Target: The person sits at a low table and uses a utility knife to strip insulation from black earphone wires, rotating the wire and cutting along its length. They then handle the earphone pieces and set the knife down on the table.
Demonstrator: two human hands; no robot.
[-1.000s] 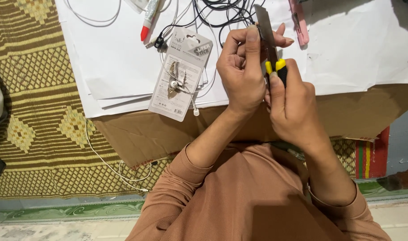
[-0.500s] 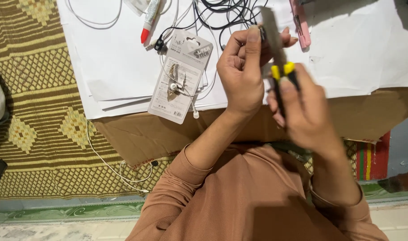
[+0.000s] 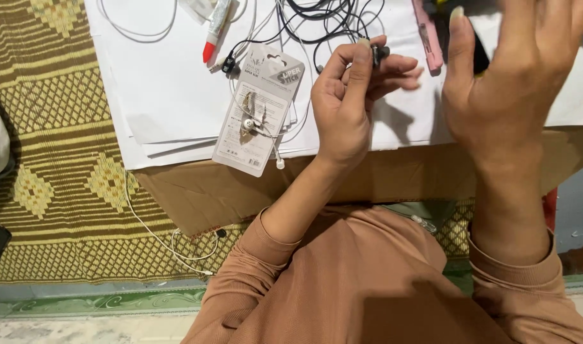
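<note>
Two hands work above white paper sheets (image 3: 170, 95): past the carded earphone blister pack (image 3: 256, 118), our left hand (image 3: 349, 105) pinches a small dark earpiece (image 3: 379, 54), while our right hand (image 3: 514, 76) lifts open, empty; steady re-gripping seems needed.

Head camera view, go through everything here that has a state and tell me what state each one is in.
Left hand: fingers pinched on a small dark earbud piece.
Right hand: raised, fingers spread, holding nothing visible.
Blister card: flat on white paper.
Red-tipped tube: lying flat.
Black cables: tangled.
</note>
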